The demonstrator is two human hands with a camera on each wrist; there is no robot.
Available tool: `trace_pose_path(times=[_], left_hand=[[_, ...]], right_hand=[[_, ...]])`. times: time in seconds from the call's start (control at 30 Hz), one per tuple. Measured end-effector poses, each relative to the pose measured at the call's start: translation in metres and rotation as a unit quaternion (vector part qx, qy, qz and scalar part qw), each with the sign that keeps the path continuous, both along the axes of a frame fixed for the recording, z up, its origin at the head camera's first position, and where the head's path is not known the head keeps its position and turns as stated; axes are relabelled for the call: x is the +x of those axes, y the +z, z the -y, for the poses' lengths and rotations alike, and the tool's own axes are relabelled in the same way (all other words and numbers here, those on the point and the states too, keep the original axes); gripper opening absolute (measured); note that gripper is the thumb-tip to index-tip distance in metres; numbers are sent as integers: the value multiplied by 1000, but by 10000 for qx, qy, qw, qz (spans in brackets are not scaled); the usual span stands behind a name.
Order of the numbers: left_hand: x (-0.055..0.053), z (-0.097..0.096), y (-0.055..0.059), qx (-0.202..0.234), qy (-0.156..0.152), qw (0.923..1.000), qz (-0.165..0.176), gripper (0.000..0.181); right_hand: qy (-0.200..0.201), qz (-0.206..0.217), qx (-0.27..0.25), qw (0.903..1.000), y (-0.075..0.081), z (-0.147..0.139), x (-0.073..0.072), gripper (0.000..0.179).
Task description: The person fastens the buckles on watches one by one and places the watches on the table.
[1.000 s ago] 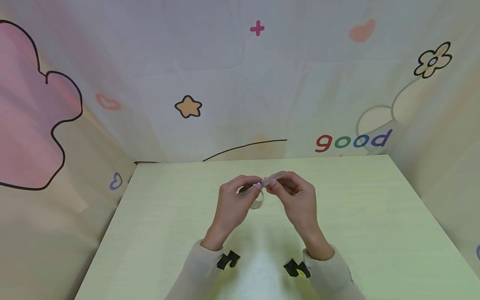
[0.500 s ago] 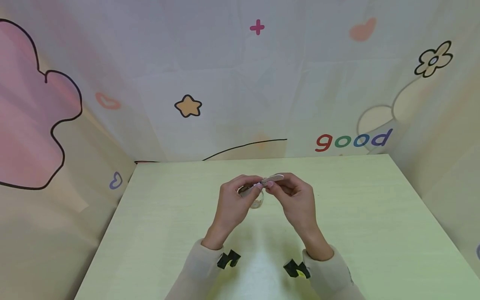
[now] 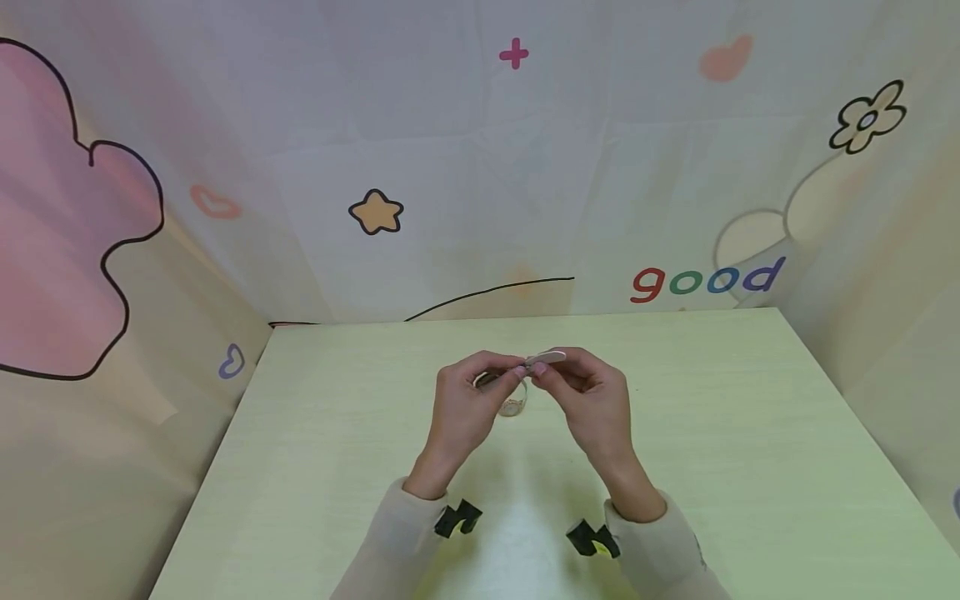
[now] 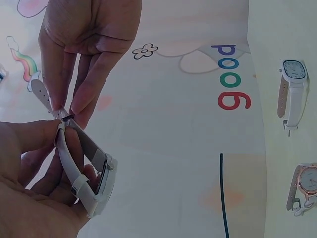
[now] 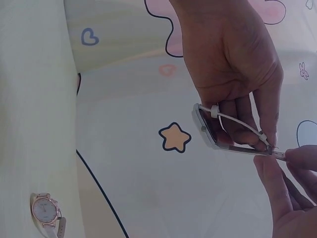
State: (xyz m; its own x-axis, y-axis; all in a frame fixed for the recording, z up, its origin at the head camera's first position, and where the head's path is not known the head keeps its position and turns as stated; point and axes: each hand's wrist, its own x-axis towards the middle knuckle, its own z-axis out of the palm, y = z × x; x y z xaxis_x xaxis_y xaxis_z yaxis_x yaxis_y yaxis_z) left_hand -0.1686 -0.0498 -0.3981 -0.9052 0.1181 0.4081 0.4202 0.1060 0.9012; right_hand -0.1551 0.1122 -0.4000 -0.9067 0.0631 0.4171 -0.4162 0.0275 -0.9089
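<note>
A white wristwatch (image 4: 101, 196) with a squarish case is held up over the table, its strap bent into a loop. My left hand (image 3: 468, 404) pinches the strap at the buckle (image 5: 269, 148), some of its fingers inside the loop. Meeting it there, my right hand (image 3: 597, 404) pinches the strap's tail (image 4: 40, 93) between thumb and fingers, just past the buckle. The tail's rounded, holed end sticks out beyond the right fingertips. In the head view, the left hand mostly hides the watch case.
On the table (image 3: 750, 458) below lies a rose-gold-rimmed round watch (image 3: 513, 407) with a pale strap. Another white square-faced watch (image 4: 294, 69) lies near it, seen in the left wrist view. A printed cloth (image 3: 450, 125) stands behind the table.
The strap's tail has turned to lie more level, its flat side now showing to the head camera. My right hand has shifted slightly down and left; the left hand has barely moved.
</note>
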Motion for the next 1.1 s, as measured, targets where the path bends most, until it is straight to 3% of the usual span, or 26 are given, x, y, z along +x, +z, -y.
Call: trace_pose_path(times=[0.6,1.1], left_hand=[[2,-2,4,-14,36,10000,76,7],[2,-3,3,-321,343,9989,53,6]], right_hand=[[89,140,2,9999,1,0,2,17],[139,109,23,9998,-1,2,3,17]])
